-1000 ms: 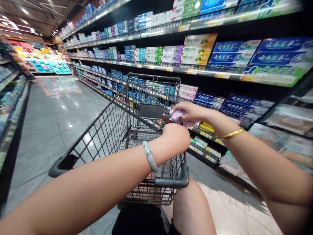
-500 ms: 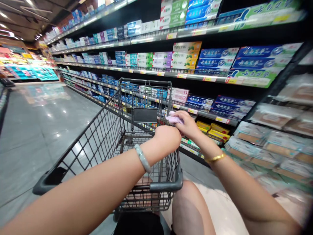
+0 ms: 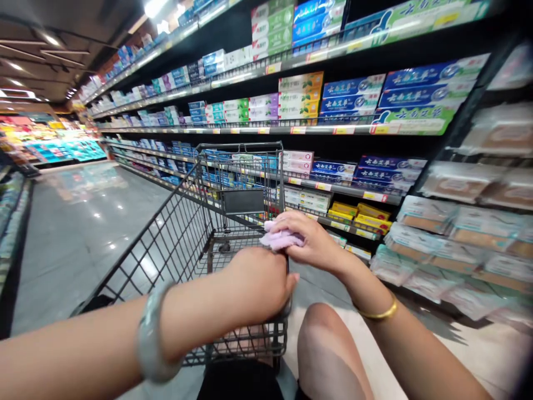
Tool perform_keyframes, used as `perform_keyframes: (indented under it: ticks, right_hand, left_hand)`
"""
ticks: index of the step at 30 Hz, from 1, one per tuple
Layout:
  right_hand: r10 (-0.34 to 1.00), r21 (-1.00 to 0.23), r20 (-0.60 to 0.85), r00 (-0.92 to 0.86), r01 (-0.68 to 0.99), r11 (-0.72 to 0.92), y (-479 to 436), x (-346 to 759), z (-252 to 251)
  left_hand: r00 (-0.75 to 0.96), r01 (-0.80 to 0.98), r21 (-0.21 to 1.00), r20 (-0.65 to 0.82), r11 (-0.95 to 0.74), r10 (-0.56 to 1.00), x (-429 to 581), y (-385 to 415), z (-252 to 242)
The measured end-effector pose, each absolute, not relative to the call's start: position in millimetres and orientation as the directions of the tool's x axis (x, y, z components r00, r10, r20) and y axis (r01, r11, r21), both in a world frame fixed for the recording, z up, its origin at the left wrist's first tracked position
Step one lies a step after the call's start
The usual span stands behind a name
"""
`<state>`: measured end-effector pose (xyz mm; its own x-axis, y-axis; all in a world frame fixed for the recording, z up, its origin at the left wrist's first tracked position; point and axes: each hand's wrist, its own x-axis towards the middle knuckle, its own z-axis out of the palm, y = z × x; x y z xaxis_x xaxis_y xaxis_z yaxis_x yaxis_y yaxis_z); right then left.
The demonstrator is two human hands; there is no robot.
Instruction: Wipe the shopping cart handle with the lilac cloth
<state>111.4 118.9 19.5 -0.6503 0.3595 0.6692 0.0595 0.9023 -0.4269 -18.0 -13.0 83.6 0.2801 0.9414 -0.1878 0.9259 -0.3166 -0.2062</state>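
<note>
A lavender cloth (image 3: 280, 238) is bunched under the fingers of my right hand (image 3: 308, 236), which presses it against the right side rim of a dark metal shopping cart (image 3: 156, 233). Just nearer to me, my left hand (image 3: 260, 283) is closed over the same side of the cart, its thumb pointing right and most of its fingers hidden beneath. A pale green bangle (image 3: 152, 333) circles my left wrist; a gold bracelet (image 3: 381, 312) is on my right. The cart's basket shows wire mesh and a dark panel (image 3: 244, 201) at the far end.
Shelves of boxed goods (image 3: 352, 94) run along the right and into the distance. Hanging clear packages (image 3: 453, 222) are close on the right. Grey tiled floor (image 3: 83, 222) stretches along the left, with another shelf edge (image 3: 19, 222) beyond. My knee (image 3: 328, 344) is beside the cart.
My right hand has moved down and nearer with the cloth, onto the cart's side rim. My left hand has come lower and closer. The view has shifted slightly right.
</note>
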Motion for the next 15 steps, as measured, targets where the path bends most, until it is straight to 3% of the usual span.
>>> perform_keyframes:
  ticks: [5, 9, 11, 15]
  right_hand:
    - [0.502, -0.477, 0.783, -0.367, 0.165, 0.864, 109.1, 111.7, 1.4]
    - [0.389, -0.444, 0.795, -0.465, -0.009, 0.896, 84.8, 116.1, -5.2]
    - [0.358, -0.421, 0.793, -0.493, -0.019, 0.907, 77.3, 118.9, -6.1]
    - [0.481, -0.476, 0.82, -0.311, 0.097, 0.874, 76.2, 118.2, -9.6]
  left_hand:
    - [0.166, 0.941, -0.282, -0.106, -0.189, 0.98, -1.5, -46.9, 74.8]
    - [0.11, 0.956, -0.265, -0.076, -0.126, 0.991, 7.8, -56.9, 56.4]
    - [0.046, 0.971, -0.235, -0.018, -0.049, 0.999, 9.3, -60.2, 44.7]
    - [-0.012, 0.98, -0.196, 0.158, 0.044, 0.987, 7.4, -62.3, 27.5]
